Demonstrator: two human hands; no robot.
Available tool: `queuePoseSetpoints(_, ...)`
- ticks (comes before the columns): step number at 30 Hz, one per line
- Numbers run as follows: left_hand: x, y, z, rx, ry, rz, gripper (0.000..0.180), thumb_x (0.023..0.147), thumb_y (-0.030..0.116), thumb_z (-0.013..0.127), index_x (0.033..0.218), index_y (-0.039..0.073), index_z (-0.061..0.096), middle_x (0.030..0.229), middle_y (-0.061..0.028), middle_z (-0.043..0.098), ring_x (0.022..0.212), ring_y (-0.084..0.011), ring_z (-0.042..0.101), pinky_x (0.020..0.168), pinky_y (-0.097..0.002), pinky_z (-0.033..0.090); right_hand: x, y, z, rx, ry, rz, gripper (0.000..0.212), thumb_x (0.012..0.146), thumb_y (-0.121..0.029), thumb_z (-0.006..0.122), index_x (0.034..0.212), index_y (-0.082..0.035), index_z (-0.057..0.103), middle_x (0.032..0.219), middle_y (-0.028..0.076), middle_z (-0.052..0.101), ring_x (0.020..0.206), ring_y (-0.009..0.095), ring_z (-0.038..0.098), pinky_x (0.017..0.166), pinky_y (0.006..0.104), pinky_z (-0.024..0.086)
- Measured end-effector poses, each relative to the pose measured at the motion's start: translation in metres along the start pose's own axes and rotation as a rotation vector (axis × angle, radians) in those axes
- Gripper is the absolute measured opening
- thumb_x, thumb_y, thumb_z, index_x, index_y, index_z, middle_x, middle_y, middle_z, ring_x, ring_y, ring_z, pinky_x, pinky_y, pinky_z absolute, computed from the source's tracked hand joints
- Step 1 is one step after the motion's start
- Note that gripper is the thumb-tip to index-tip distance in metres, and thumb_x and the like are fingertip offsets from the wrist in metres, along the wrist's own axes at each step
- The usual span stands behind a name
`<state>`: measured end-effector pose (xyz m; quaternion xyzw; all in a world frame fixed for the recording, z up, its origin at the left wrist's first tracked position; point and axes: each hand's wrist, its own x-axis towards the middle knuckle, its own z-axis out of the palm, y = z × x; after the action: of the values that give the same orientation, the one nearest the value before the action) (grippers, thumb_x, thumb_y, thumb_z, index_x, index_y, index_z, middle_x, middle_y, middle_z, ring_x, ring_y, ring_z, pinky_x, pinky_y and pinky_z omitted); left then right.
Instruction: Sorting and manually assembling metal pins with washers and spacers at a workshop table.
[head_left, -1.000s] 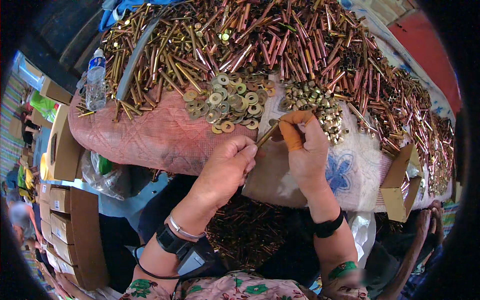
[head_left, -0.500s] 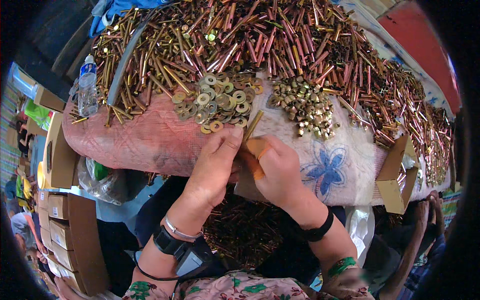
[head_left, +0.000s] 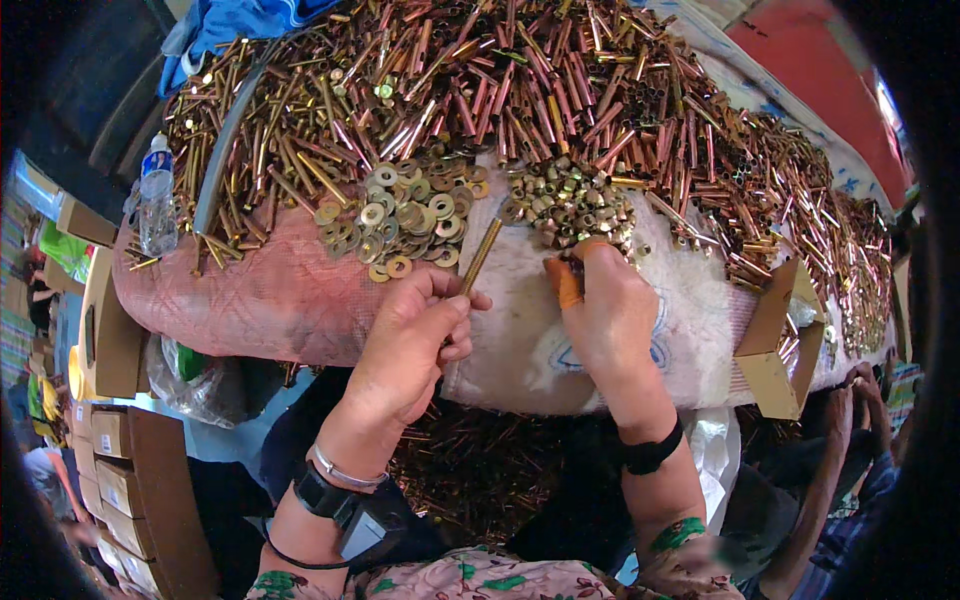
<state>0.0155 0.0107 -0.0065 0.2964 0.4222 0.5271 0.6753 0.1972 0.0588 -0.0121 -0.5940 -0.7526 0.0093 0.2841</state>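
Observation:
My left hand (head_left: pixel 420 335) is closed round the lower part of a brass-coloured threaded bolt (head_left: pixel 484 250), which points up and slightly to the right. Just beyond that hand lies a heap of flat round washers (head_left: pixel 428 215). My right hand (head_left: pixel 612 320) reaches to the near edge of a pile of small shiny nuts (head_left: pixel 575 207). Its fingers are bent together, with an orange covering (head_left: pixel 565 284) on one of them. Whatever sits between those fingertips is hidden by the hand. Both piles rest on a padded, cloth-covered surface (head_left: pixel 510 345).
A large mass of metal tubes and bolts (head_left: pixel 560 80) spreads over the far side. At left stand a plastic bottle (head_left: pixel 158 205) and stacked cartons (head_left: pixel 125 490). An open cardboard box (head_left: pixel 775 365) is at right, near another person's arm (head_left: pixel 822 480). More metal pieces (head_left: pixel 470 460) lie below.
My hands were together over the bolt and have parted. The right hand has moved right and away to the nuts. My left hand has shifted slightly left, holding the bolt.

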Motion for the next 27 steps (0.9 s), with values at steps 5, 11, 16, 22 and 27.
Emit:
queuePoseSetpoints(5,0.0,0.005,0.008,-0.136,0.025,-0.061,0.008,0.087,0.007,0.048,0.094,0.004,0.048,0.086,-0.005,0.052,0.061,-0.006,0.039,0.051,-0.018,0.031,0.0,0.003,0.002,-0.019,-0.05,-0.001,0.018,0.077,-0.017,0.061,0.081,-0.004,0.051,0.076,0.015,0.057,0.069,0.035,0.057,0.058,0.0443,0.045)
queuePoseSetpoints(11,-0.001,0.007,0.015,-0.074,0.065,-0.102,0.015,0.085,0.006,0.05,0.1,0.002,0.049,0.087,-0.0038,0.05,0.063,-0.0069,0.041,0.052,-0.0179,0.033,-0.001,0.013,0.007,0.303,0.019,0.023,0.013,0.076,-0.008,0.06,0.086,-0.002,0.053,0.081,0.018,0.058,0.072,0.035,0.058,0.06,0.0408,0.046)
queuePoseSetpoints(16,0.0,0.004,0.016,0.036,-0.071,-0.045,0.021,0.085,0.006,0.05,0.106,0.001,0.05,0.086,-0.0025,0.05,0.062,-0.0059,0.039,0.05,-0.0174,0.031,0.003,0.011,-0.001,0.714,-0.001,0.159,0.013,0.081,-0.004,0.057,0.093,0.0,0.055,0.077,0.011,0.06,0.066,0.02,0.058,0.058,0.0308,0.046)
queuePoseSetpoints(22,-0.005,0.005,0.011,-0.069,-0.097,-0.152,0.023,0.086,0.007,0.049,0.108,0.0,0.05,0.081,0.0005,0.048,0.061,-0.0025,0.037,0.048,-0.0147,0.027,0.009,0.007,-0.009,1.113,-0.222,0.396,0.015,0.081,-0.002,0.059,0.094,0.001,0.056,0.076,0.006,0.06,0.067,0.015,0.057,0.062,0.0278,0.047)
queuePoseSetpoints(27,-0.003,0.004,0.012,-0.062,-0.068,-0.134,0.024,0.087,0.007,0.047,0.111,0.001,0.048,0.077,0.0013,0.045,0.061,-0.0033,0.037,0.047,-0.0153,0.027,0.002,-0.001,0.004,0.583,0.024,-0.017,0.016,0.078,-0.004,0.062,0.092,0.0,0.057,0.079,0.012,0.06,0.068,0.023,0.059,0.061,0.0306,0.047)
